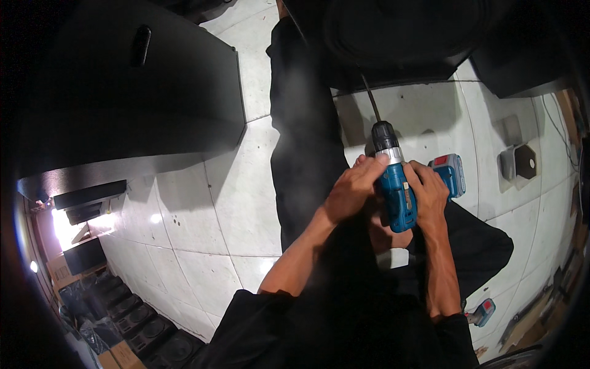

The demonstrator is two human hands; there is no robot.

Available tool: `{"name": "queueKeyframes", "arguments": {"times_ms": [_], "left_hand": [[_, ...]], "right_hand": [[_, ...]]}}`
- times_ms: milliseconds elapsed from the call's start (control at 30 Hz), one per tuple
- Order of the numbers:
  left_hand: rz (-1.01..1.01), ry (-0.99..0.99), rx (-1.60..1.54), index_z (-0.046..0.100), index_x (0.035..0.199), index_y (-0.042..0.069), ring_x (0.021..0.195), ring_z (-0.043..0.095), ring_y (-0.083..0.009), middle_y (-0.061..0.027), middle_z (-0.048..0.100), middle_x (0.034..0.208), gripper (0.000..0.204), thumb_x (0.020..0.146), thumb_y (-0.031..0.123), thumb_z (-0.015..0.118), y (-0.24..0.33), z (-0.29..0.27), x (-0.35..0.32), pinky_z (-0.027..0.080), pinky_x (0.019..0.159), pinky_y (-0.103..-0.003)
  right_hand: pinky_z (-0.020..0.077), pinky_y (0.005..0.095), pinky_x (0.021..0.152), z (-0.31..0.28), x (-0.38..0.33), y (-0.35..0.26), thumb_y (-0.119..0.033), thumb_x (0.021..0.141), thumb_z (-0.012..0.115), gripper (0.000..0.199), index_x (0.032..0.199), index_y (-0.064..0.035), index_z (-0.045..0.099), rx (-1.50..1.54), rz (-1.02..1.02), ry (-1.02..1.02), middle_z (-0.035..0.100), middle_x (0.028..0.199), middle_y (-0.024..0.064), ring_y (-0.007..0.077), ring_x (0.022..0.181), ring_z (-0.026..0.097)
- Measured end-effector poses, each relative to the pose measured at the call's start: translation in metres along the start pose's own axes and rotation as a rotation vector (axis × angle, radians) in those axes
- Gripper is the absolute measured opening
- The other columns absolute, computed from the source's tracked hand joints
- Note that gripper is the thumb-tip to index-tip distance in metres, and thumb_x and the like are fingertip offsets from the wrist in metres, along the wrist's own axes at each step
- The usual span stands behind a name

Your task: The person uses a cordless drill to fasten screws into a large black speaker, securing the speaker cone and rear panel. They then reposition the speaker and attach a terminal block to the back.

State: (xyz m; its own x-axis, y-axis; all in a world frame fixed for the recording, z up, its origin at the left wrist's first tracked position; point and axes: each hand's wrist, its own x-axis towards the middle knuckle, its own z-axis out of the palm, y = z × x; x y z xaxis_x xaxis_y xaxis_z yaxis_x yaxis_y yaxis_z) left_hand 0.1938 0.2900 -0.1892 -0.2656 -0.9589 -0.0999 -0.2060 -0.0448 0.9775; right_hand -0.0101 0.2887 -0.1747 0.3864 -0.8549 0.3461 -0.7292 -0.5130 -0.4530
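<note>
I hold a blue cordless drill [396,195] above my lap, its black chuck [383,134] pointing away from me. My right hand [431,190] is closed around the drill's grip, and the battery [450,175] shows just to the right of it. At the silver collar behind the chuck, my left hand [353,192] steadies the drill with its thumb along the side; some of its fingers are hidden. A long thin bit [372,101] runs from the chuck toward a large black speaker cabinet [399,64]. In the dark I cannot tell whether its tip touches the cabinet.
Another big black cabinet [184,80] stands at the left. A small open box [519,163] lies on the tiled floor [246,203] at the right. Near my right elbow is a second tool [483,313], partly hidden. Several black speakers [138,317] are lined up at lower left.
</note>
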Motion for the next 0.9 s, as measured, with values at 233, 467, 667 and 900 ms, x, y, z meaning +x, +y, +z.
{"name": "queueKeyframes", "arguments": {"times_ms": [233, 467, 667, 900], "left_hand": [[-0.225, 0.241, -0.153, 0.051, 0.111, -0.002, 0.089, 0.063, -0.0162, -0.0136, 0.065, 0.101, 0.022, 0.092, -0.003, 0.038, 0.01, -0.062, 0.017, 0.049, 0.081, -0.028], [-0.231, 0.349, -0.429, 0.057, 0.106, -0.005, 0.085, 0.07, -0.0172, -0.0135, 0.065, 0.1, 0.019, 0.09, 0.0, 0.068, 0.039, -0.084, 0.039, 0.058, 0.078, -0.027], [-0.122, 0.316, -0.756, 0.068, 0.104, -0.003, 0.078, 0.068, -0.0146, -0.0123, 0.07, 0.094, 0.019, 0.088, 0.006, 0.073, 0.044, -0.101, 0.045, 0.057, 0.074, -0.024], [-0.076, 0.14, -0.567, 0.068, 0.104, -0.01, 0.081, 0.064, -0.0155, -0.0122, 0.069, 0.094, 0.029, 0.085, 0.011, 0.077, 0.056, -0.138, 0.042, 0.052, 0.075, -0.026]], "right_hand": [[0.0506, 0.0382, 0.072, -0.038, -0.029, -0.02, -0.012, 0.071, 0.072, 0.047, 0.117, -0.0073, 0.064, 0.058, -0.056, -0.031, 0.066, 0.108, 0.0174, 0.0309, 0.087, 0.066], [0.0532, 0.0355, 0.069, -0.069, -0.062, -0.072, -0.012, 0.081, 0.076, 0.044, 0.118, 0.005, 0.059, 0.372, 0.26, 0.063, 0.068, 0.092, 0.0168, 0.0267, 0.078, 0.067], [0.0492, 0.0351, 0.085, -0.07, -0.075, -0.094, -0.007, 0.073, 0.078, 0.059, 0.125, 0.0055, 0.051, 0.706, 0.584, 0.109, 0.066, 0.09, 0.0096, 0.0212, 0.08, 0.063], [0.0518, 0.0327, 0.079, -0.074, -0.055, -0.096, 0.001, 0.07, 0.075, 0.065, 0.128, 0.002, 0.047, 1.152, 0.769, 0.07, 0.064, 0.095, 0.0115, 0.0186, 0.081, 0.063]]}}
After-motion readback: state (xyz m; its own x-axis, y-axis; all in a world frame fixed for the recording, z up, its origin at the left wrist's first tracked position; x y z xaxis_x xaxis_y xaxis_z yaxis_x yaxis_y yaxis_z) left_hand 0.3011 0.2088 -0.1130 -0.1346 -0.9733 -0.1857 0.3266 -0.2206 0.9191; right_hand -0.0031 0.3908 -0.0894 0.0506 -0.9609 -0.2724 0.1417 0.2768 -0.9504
